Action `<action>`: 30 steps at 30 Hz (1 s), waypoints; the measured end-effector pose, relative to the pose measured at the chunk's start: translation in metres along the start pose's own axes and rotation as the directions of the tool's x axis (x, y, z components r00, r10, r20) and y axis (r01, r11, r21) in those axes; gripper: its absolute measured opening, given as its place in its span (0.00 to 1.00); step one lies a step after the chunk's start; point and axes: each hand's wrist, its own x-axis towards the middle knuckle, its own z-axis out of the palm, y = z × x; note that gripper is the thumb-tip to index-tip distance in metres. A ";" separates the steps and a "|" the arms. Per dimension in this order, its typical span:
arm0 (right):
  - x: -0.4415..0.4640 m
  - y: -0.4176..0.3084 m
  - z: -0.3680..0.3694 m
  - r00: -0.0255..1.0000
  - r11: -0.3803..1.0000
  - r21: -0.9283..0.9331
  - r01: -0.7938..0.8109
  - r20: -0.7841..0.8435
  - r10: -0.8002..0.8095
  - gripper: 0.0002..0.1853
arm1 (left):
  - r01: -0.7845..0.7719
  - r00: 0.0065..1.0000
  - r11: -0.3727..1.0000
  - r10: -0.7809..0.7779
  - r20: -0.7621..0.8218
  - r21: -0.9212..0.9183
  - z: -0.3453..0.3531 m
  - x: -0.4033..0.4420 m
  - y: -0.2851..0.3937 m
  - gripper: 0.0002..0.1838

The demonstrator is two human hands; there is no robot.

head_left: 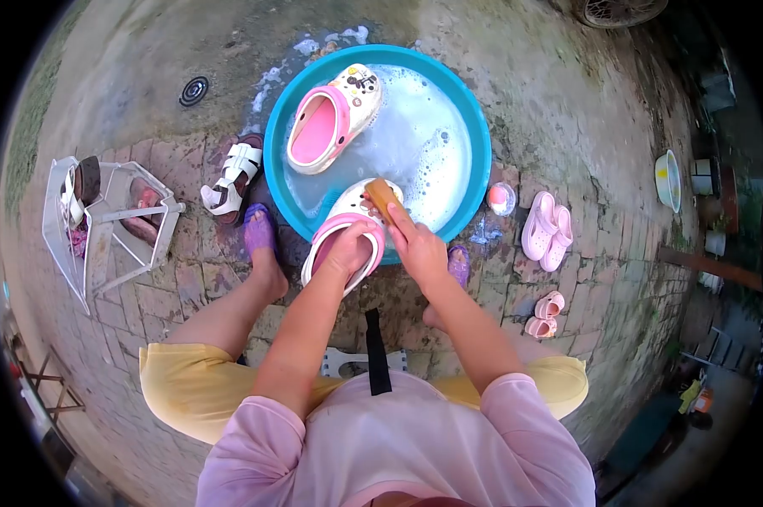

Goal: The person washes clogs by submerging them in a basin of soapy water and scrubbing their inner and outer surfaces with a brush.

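Left hand (350, 247) grips near clog (341, 218); right hand (419, 247) closed round brown block (383, 199). Blue basin (481, 160) stands where stained brick paving (588, 304) meets far concrete (491, 34).

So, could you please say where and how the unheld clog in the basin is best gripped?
Probably pinch this clog at its heel rim, coming from the person's near left: its opening faces up and its heel points that way, leaving the rim uncovered, while the toe points away.
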 end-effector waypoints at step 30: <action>0.013 -0.005 -0.016 0.980 0.985 0.164 0.052 0.182 -0.082 0.21 | 0.221 0.957 0.974 -0.225 0.184 0.042 -0.018 0.007 0.001 0.21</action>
